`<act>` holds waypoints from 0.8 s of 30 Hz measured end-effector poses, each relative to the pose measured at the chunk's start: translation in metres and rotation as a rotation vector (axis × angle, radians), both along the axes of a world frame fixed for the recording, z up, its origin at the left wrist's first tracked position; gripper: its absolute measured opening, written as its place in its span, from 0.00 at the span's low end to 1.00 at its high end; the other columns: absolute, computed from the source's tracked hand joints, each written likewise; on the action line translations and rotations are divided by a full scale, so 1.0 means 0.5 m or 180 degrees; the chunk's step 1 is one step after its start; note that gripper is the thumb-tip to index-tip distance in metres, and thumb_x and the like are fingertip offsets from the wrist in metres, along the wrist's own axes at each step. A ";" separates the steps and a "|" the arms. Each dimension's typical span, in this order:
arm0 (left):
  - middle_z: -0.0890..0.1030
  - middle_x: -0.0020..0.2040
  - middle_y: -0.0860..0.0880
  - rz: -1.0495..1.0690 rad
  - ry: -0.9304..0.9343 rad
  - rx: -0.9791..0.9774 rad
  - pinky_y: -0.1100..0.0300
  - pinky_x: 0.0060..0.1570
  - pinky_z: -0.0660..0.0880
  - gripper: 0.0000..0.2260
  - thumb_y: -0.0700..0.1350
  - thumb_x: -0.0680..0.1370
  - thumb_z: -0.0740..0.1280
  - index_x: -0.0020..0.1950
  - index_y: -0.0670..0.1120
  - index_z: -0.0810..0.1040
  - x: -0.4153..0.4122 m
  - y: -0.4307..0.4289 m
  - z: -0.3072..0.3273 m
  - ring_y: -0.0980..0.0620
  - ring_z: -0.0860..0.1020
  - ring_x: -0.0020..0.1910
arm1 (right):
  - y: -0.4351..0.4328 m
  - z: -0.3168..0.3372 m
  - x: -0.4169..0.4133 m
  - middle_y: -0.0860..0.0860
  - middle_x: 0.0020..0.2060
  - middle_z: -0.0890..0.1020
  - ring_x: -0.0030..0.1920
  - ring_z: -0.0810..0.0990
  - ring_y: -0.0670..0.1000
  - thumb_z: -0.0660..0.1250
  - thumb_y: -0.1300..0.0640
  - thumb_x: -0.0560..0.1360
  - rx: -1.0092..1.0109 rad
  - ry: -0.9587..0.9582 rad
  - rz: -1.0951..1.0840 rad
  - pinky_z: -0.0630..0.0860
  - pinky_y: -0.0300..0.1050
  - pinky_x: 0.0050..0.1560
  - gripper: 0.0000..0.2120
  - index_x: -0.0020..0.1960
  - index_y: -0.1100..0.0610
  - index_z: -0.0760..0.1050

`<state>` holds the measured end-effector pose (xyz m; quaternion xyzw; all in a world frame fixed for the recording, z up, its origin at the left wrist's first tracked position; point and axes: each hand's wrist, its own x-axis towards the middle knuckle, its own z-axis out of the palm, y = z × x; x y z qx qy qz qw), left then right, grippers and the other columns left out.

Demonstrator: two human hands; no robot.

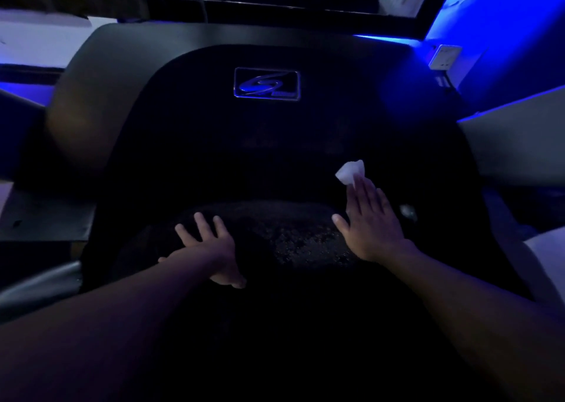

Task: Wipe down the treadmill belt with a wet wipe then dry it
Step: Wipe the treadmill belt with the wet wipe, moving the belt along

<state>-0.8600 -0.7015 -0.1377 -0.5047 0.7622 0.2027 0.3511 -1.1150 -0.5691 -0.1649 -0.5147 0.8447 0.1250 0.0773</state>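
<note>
Right hand [371,224], fingers straight, presses a white wet wipe [351,172] onto the black treadmill cover [214,141]. Left hand [208,242], fingers spread and empty, rests on the speckled belt [290,236].

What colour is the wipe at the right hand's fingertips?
The wipe is white, seen best in the head view.

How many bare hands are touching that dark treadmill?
2. The left hand lies flat at the left edge of the speckled black belt; the right hand, further right, presses a crumpled white wipe down. None seem hidden.
</note>
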 end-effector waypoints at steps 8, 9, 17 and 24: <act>0.38 0.77 0.34 -0.0385 0.0210 -0.0393 0.37 0.70 0.59 0.52 0.51 0.71 0.75 0.78 0.40 0.38 -0.019 0.031 0.015 0.33 0.43 0.76 | 0.109 -0.022 0.048 0.57 0.76 0.28 0.76 0.27 0.54 0.38 0.37 0.82 -0.0397 -0.0092 -0.0846 0.32 0.51 0.77 0.38 0.79 0.62 0.35; 0.43 0.77 0.36 -0.0492 0.0331 -0.0471 0.39 0.69 0.61 0.48 0.48 0.72 0.73 0.78 0.42 0.42 -0.017 0.038 0.018 0.35 0.47 0.76 | 0.100 -0.026 0.064 0.57 0.76 0.28 0.76 0.27 0.54 0.40 0.37 0.82 -0.0406 -0.0334 -0.0991 0.32 0.51 0.77 0.38 0.80 0.62 0.35; 0.45 0.79 0.45 -0.0681 0.0925 -0.0486 0.50 0.73 0.60 0.52 0.59 0.66 0.75 0.80 0.47 0.46 0.074 0.028 0.007 0.43 0.48 0.77 | 0.059 -0.030 0.109 0.56 0.79 0.33 0.79 0.32 0.52 0.42 0.39 0.83 -0.0557 -0.0867 -0.1068 0.35 0.50 0.78 0.36 0.81 0.61 0.37; 0.45 0.79 0.47 -0.0347 0.0750 -0.0759 0.43 0.71 0.60 0.57 0.69 0.61 0.74 0.79 0.53 0.45 0.169 0.003 0.019 0.43 0.48 0.78 | -0.049 -0.028 0.170 0.57 0.79 0.34 0.78 0.32 0.53 0.39 0.38 0.82 -0.0391 -0.1035 -0.0863 0.33 0.50 0.78 0.36 0.80 0.60 0.36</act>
